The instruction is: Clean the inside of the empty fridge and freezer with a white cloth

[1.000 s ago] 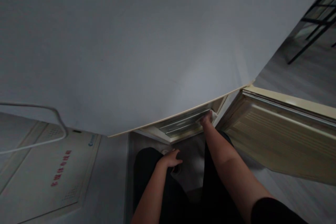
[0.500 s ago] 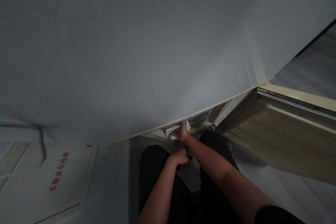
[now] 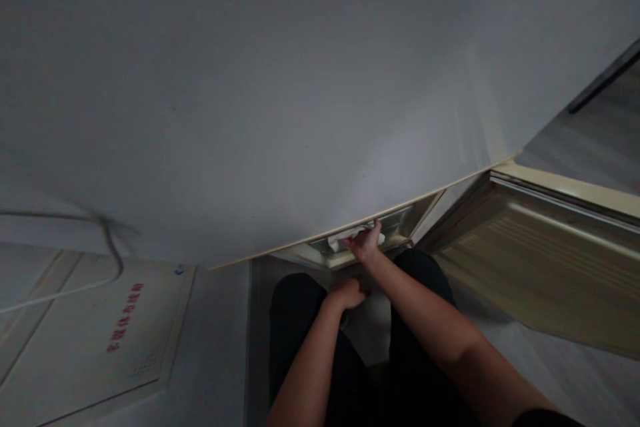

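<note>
A pale cabinet stands before me with its top panel [image 3: 280,120] filling the upper view, and its open door [image 3: 545,260] swings out at the right, showing a ribbed inner side. Through the narrow front opening reaches my right hand [image 3: 367,241], its fingers closed on a crumpled white cloth [image 3: 337,240]. The cloth lies against a shiny inner surface [image 3: 397,221] just inside the opening; cloth or paper, the picture is too dim to be sure. Between my knees, below the opening, my left hand [image 3: 349,293] is curled closed, and what it holds, if anything, is hidden.
A white wall box [image 3: 100,320] with red lettering is on the left, with a cable [image 3: 113,247] hanging above it. My dark-trousered knees [image 3: 297,307] flank the opening's front. Grey wood-look floor [image 3: 575,373] runs beneath the open door.
My right hand has moved a little right and up with the white cloth, deeper in the opening. My left hand has shifted slightly right. The whole view has also shifted a little.
</note>
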{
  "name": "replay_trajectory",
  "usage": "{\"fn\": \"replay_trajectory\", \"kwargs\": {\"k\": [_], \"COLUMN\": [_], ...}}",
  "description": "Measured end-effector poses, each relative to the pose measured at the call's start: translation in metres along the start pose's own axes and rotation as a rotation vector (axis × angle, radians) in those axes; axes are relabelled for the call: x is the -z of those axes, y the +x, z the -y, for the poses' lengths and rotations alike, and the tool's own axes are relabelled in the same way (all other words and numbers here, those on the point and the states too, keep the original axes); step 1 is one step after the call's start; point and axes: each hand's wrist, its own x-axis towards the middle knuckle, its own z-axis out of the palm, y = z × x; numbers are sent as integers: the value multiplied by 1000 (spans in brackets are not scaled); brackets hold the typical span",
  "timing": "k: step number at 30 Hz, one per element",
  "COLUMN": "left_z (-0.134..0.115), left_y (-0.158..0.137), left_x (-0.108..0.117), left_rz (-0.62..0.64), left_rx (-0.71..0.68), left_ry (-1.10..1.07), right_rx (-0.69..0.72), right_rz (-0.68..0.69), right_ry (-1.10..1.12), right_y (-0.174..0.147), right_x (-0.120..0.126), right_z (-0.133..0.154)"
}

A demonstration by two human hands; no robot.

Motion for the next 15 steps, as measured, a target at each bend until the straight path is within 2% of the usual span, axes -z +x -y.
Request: {"fn": "replay_trajectory", "kwargs": {"k": [4, 7, 10, 15], "left_z": [2, 0, -4, -9], "left_y": [0, -2, -6, -6], "left_x": [-5, -7, -8, -4], "left_rz": [-2, 30, 66, 111], "left_rx": [-12, -12, 6, 84], "left_ry": [48, 90, 151, 248], "right_rx": [54, 100, 137, 162], "right_rz": [-115, -116, -113, -128], "right_ry": [141, 165, 168, 3], "right_y": [-1, -2, -4, -3], "right_x": [18, 34, 43, 38], "right_z": [73, 105, 110, 86]}}
